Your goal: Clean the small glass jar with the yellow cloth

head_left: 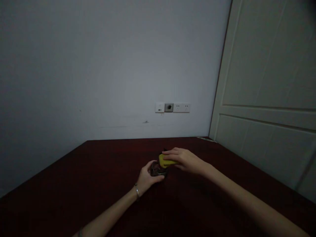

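My left hand point(146, 177) is curled around a small dark shiny object point(157, 170) resting on the dark red table point(98, 184). A thin bracelet sits on that wrist. My right hand point(185, 159) grips a yellow sponge-like piece point(165, 161) and presses it on top of the dark object. The room is dim, so I cannot make out what the dark object is.
A white wall rises behind the table, with a row of sockets and a switch point(172, 107) just above the table's far edge. A pale panelled door point(266, 98) stands to the right.
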The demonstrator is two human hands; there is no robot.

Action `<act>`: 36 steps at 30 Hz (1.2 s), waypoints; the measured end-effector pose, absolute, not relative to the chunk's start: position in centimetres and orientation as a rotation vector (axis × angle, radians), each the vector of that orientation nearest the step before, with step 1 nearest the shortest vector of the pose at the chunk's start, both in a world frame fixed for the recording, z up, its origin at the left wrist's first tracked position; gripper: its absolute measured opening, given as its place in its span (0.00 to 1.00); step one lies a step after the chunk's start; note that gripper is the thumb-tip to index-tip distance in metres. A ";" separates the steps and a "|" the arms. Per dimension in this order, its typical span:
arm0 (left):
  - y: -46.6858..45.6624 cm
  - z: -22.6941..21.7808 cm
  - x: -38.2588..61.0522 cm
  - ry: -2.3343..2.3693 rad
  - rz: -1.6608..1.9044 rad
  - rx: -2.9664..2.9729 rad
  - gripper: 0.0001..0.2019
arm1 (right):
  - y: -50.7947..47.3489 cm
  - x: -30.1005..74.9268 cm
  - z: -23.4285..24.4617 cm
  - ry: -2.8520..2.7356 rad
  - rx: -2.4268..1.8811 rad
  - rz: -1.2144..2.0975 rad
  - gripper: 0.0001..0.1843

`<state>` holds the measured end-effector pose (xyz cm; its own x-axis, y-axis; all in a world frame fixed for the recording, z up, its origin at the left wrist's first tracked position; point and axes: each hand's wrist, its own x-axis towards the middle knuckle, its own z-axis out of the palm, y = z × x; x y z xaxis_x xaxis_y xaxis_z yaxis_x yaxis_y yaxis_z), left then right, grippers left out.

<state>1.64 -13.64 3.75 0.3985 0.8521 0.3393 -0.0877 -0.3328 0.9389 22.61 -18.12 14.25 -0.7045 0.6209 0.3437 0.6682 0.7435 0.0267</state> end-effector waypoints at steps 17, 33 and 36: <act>-14.7 3.9 1.9 0.524 1.100 1.451 0.37 | -17.0 20.9 14.5 -3.045 -0.459 -0.737 0.16; -14.5 4.3 1.7 0.591 1.183 1.561 0.35 | -17.3 19.4 15.1 -3.136 -0.777 -0.570 0.20; -14.6 4.5 1.7 0.652 1.197 1.623 0.35 | -17.9 18.2 15.0 -3.110 -0.964 -0.403 0.16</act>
